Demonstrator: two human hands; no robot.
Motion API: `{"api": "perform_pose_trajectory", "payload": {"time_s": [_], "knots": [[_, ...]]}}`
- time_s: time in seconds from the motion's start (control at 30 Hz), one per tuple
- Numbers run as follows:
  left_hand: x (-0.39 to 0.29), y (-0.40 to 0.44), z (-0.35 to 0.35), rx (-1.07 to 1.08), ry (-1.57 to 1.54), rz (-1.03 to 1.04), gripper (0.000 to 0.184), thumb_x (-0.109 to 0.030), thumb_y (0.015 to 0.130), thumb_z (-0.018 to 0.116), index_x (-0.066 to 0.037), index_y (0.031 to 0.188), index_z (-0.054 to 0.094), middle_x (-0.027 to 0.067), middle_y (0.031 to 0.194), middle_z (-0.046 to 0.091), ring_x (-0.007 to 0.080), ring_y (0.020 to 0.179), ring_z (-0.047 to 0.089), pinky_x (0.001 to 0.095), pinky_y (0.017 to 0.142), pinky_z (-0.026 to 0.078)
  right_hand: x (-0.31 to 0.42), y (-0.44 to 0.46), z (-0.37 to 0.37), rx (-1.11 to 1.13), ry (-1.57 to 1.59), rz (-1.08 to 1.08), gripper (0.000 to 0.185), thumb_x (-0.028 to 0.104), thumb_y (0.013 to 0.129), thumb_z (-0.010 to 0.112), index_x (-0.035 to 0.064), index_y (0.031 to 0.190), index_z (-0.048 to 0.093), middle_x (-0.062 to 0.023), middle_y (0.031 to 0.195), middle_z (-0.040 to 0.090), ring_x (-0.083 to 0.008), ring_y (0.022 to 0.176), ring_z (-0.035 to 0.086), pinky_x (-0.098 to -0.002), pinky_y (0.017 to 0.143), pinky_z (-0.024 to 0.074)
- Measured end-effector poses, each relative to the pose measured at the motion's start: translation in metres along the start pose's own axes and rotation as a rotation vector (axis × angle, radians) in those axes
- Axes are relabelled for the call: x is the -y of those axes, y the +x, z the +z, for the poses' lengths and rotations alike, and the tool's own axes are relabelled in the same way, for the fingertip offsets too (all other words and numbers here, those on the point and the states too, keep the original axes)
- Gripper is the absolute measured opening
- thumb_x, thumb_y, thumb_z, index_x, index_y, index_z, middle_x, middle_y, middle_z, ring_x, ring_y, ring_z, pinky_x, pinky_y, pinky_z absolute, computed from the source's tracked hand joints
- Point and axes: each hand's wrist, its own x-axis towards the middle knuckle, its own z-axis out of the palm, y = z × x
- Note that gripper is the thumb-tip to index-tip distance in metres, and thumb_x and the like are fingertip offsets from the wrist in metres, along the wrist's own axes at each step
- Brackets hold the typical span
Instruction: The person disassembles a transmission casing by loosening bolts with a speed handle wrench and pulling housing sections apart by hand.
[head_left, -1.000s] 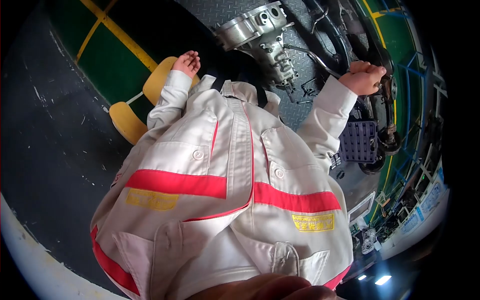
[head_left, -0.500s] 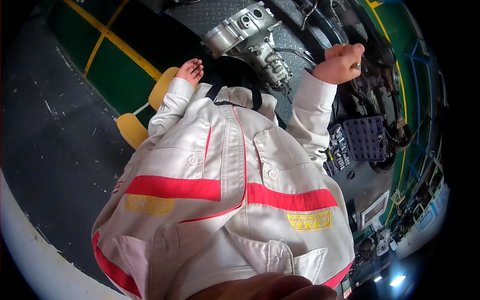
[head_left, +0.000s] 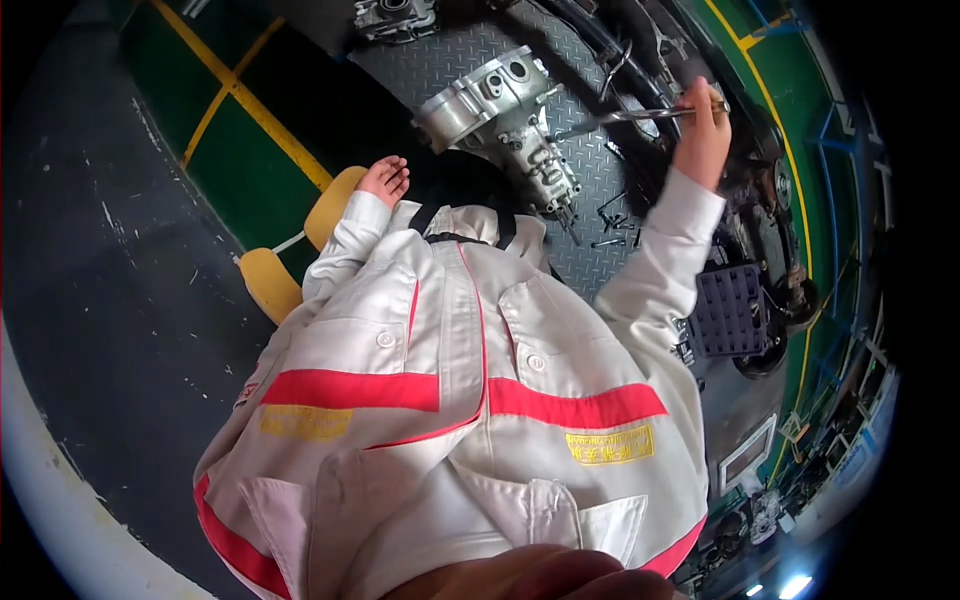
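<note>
My right hand point(head_left: 703, 130) is closed around a long silver metal wrench point(head_left: 645, 115), its shaft slightly cranked. The wrench's darker far end points left, to the edge of a silver cast gearbox housing point(head_left: 500, 115); whether it touches is hard to tell. The housing lies on a diamond-plate surface point(head_left: 590, 170), with dark lettering on its narrow end. My left hand point(head_left: 385, 181) hangs beside my trousers with nothing in it, fingers loosely bent and a little apart.
Small dark bolts or tools point(head_left: 612, 215) are scattered right of the housing. Another metal casting point(head_left: 395, 18) stands at the top. Dark vehicle parts point(head_left: 770, 185) line the right, near a purple-grey socket tray point(head_left: 730, 310). A yellow seat point(head_left: 335, 205) is at my left.
My right hand has moved slightly up and turned, bringing the wrench's shaft into clear view. The camera has shifted, so the housing appears lower. My left hand stays by my side.
</note>
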Motion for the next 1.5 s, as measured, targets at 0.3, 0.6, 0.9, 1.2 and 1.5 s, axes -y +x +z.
{"api": "perform_pose_trajectory", "payload": {"time_s": [0.3,0.6,0.9,1.2,1.5], "knots": [[0.006,0.003,0.014,0.074,0.007,0.021,0.025,-0.020,0.087,0.049,-0.008,0.109,0.056,0.0065,0.107,0.061,0.0203,0.093,0.057,0.0338,0.081,0.049,-0.016,-0.024,0.062,-0.391,-0.049,-0.105,0.033,0.031,0.093,0.053,-0.0012,0.085,0.060,0.0024,0.064,0.049,-0.0057,0.057,0.043,-0.0200,0.052,0.0341],[0.004,0.003,-0.005,0.028,-0.129,0.003,0.019,-0.018,0.087,0.052,-0.009,0.102,0.058,0.0051,0.103,0.062,0.0198,0.090,0.058,0.0333,0.078,0.050,-0.013,0.004,0.039,-0.183,-0.013,0.072,0.025,0.024,0.092,0.051,0.0038,0.081,0.060,0.0039,0.052,0.042,-0.0047,0.041,0.033,-0.0230,0.039,0.0226],[0.008,-0.002,0.000,0.069,-0.152,0.015,0.020,-0.016,0.087,0.050,-0.009,0.103,0.058,0.0050,0.100,0.063,0.0199,0.088,0.059,0.0352,0.079,0.050,0.012,-0.012,-0.012,0.290,-0.210,0.103,0.026,0.024,0.093,0.053,-0.0001,0.093,0.061,0.0001,0.067,0.052,-0.0089,0.061,0.050,-0.0242,0.063,0.0448],[0.003,0.009,0.021,0.137,-0.084,-0.074,0.016,-0.023,0.081,0.058,-0.010,0.073,0.063,0.0030,0.061,0.062,0.0176,0.051,0.059,0.0293,0.049,0.049,0.015,-0.070,0.056,-0.639,0.036,-0.179,0.024,0.024,0.091,0.058,0.0029,0.102,0.059,-0.0009,0.089,0.058,-0.0074,0.072,0.047,-0.0216,0.064,0.0393],[0.010,0.007,0.001,0.107,-0.043,-0.029,0.019,-0.013,0.084,0.051,-0.007,0.100,0.060,0.0071,0.099,0.064,0.0212,0.088,0.060,0.0364,0.077,0.052,0.008,-0.023,0.056,-0.884,-0.229,-0.407,0.026,0.018,0.092,0.054,-0.0068,0.099,0.055,-0.0153,0.094,0.058,-0.0225,0.086,0.054,-0.0321,0.083,0.0425]]}}
